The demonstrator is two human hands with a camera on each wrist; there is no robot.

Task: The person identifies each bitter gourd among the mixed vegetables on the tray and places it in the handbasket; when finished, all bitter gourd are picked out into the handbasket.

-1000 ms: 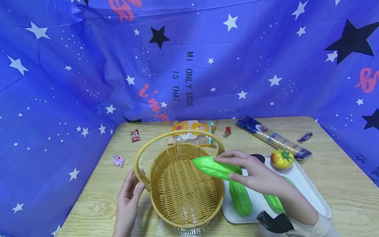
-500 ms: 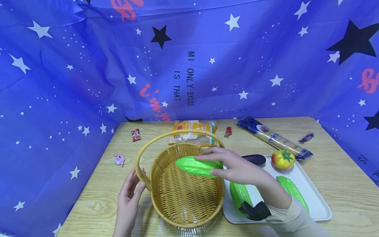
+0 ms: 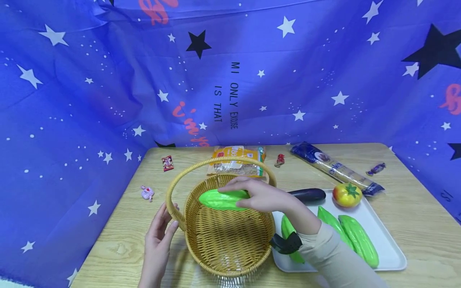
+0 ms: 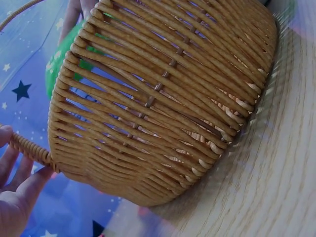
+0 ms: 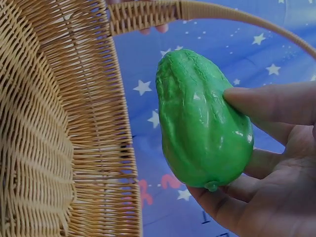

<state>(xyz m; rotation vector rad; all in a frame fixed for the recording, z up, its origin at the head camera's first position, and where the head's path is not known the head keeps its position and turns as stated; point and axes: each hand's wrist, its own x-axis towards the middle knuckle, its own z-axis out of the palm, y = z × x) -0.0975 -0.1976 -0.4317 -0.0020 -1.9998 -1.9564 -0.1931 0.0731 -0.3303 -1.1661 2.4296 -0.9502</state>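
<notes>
A light-brown wicker basket (image 3: pixel 230 240) with an arched handle stands mid-table. My left hand (image 3: pixel 158 240) grips the foot of its handle on the left side; in the left wrist view the fingers and thumb lie around the handle (image 4: pixel 29 149). My right hand (image 3: pixel 257 194) holds a bright green, ridged bitter melon (image 3: pixel 219 199) over the basket's inside, below the handle's arch. In the right wrist view the thumb presses one side of the bitter melon (image 5: pixel 202 118) and the fingers lie under the other. The basket floor that shows holds nothing.
Right of the basket lies a white tray (image 3: pixel 389 244) with several green bitter melons (image 3: pixel 360 240), an eggplant (image 3: pixel 309 195) and a red-yellow tomato (image 3: pixel 347 195). Behind are an orange food bag (image 3: pixel 235 160), a noodle pack (image 3: pixel 335 168) and small candies (image 3: pixel 279 160).
My right hand has carried the bitter melon leftward from the basket's right rim to over its inside. The left hand keeps its grip on the handle. More of the tray now shows.
</notes>
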